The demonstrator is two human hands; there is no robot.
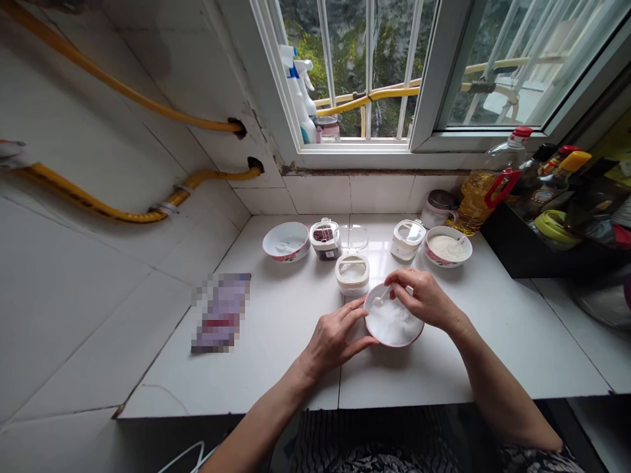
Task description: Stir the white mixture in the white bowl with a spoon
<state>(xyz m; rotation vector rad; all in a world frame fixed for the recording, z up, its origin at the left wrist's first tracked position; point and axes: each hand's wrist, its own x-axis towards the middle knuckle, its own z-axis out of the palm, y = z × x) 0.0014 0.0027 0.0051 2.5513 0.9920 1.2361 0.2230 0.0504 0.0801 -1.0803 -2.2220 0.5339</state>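
Observation:
My left hand (341,332) grips the left rim of a white bowl (394,340) with a reddish edge. Inside lies a white grainy powder (393,322), perhaps sugar or salt; I cannot tell which. Between the fingertips of my right hand (418,297) is a small white spoon (383,297), its tip down in the powder. Just behind the bowl stands a clear container (352,276) with a cream rim and its see-through lid (353,236) raised. The fingers of the right hand partly cover the spoon's handle.
Behind are a flowered bowl (286,242), a container of dark red contents (325,242), a lidded container (408,240) and a bowl of pale powder (447,248). An oil bottle (476,190) and a black box of bottles (517,240) stand right. A blurred purple packet (223,312) lies left.

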